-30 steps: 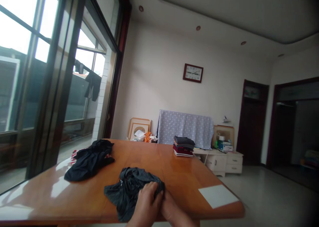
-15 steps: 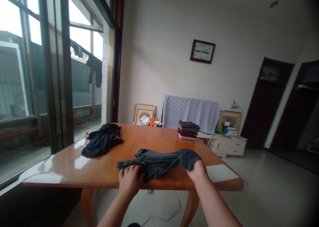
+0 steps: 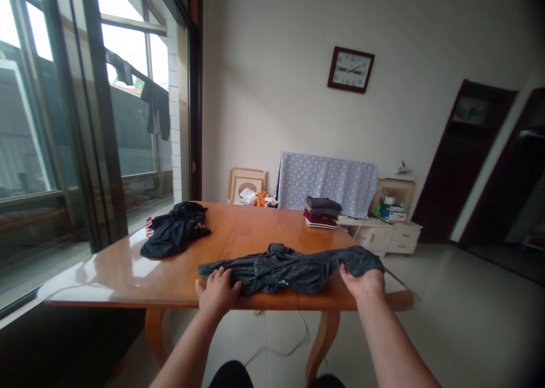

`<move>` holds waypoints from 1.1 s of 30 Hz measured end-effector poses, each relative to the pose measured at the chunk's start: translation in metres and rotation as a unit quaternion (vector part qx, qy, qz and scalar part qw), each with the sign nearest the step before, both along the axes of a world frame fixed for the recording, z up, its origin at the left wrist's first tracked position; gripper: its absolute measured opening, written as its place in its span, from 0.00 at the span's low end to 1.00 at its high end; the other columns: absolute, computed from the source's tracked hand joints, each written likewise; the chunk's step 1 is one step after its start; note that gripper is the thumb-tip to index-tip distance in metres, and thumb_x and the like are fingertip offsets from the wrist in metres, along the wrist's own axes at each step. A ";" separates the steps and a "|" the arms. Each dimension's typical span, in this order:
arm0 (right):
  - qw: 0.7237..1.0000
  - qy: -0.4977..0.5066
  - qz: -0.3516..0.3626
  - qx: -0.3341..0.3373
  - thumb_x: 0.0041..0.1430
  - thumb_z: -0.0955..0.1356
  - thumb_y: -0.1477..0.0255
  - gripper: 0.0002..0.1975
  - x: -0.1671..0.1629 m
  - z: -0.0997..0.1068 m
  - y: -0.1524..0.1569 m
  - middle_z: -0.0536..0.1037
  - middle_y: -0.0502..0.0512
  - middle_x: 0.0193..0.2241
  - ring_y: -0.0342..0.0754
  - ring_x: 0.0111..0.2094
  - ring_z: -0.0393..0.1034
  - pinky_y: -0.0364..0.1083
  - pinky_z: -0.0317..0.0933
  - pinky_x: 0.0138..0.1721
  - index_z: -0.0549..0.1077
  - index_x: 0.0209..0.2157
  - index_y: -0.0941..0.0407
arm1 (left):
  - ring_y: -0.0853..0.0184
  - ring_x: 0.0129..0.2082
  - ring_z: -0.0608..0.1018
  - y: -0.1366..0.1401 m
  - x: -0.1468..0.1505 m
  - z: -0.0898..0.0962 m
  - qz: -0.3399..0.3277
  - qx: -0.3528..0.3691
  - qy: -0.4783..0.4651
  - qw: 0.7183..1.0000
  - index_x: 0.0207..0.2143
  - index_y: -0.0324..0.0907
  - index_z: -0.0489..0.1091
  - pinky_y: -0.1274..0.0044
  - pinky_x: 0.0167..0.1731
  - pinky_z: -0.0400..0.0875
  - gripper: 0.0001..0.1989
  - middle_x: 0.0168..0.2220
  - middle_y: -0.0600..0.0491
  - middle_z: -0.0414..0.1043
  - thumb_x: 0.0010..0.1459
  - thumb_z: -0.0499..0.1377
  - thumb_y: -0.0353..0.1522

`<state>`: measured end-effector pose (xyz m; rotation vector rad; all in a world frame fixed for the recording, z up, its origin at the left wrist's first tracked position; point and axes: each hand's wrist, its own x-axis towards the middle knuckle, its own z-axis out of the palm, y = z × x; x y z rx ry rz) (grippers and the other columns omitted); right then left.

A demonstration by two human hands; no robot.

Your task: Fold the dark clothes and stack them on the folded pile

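A dark grey garment (image 3: 293,269) with a small white logo lies bunched lengthwise along the near edge of the wooden table (image 3: 251,223). On its left end rests my left hand (image 3: 217,291), fingers spread over the cloth and thumb apart. My right hand (image 3: 364,283) is closed around the garment's right end, which is lifted a little and drapes over the fingers. Part of the right fingers is hidden under the fabric.
A heap of black clothing (image 3: 176,229) lies at the table's left, with red-and-white cloth beside it. A folded clothes stack (image 3: 322,212) stands near the far right edge. Beyond are a white cabinet (image 3: 402,237) and a dotted cloth (image 3: 327,181). A cable (image 3: 293,348) runs across the floor.
My right hand has moved to the right, drawing the garment out longer and flatter, and the logo now shows nearer its middle. My left hand stays at the left end. The view has tilted slightly downward.
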<state>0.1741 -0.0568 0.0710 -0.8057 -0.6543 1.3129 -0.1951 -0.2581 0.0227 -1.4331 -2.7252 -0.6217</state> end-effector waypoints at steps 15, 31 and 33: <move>0.951 -0.287 -0.105 -0.049 0.43 0.71 0.61 0.30 -0.003 -0.062 0.007 0.81 0.58 0.42 0.54 0.40 0.76 0.48 0.68 0.38 0.73 0.50 0.57 | 0.51 0.54 0.72 0.023 -0.016 0.026 0.001 0.059 0.040 0.997 0.57 0.42 0.68 0.63 0.51 0.67 0.24 0.57 0.42 0.70 0.63 0.48 0.43; 0.763 -0.634 0.011 0.126 0.44 0.69 0.67 0.18 -0.022 -0.101 0.026 0.78 0.62 0.43 0.61 0.48 0.74 0.52 0.64 0.49 0.78 0.40 0.51 | 0.62 0.45 0.79 0.052 -0.023 0.035 0.021 0.072 -0.057 0.996 0.42 0.44 0.73 0.75 0.42 0.70 0.11 0.47 0.47 0.76 0.61 0.52 0.32; 0.805 -0.584 0.017 0.106 0.41 0.69 0.67 0.15 -0.016 -0.103 0.037 0.80 0.60 0.39 0.61 0.45 0.75 0.52 0.65 0.47 0.77 0.35 0.49 | 0.62 0.45 0.79 0.047 -0.037 0.041 0.060 0.097 -0.067 0.991 0.43 0.44 0.72 0.75 0.41 0.70 0.12 0.46 0.48 0.77 0.63 0.51 0.33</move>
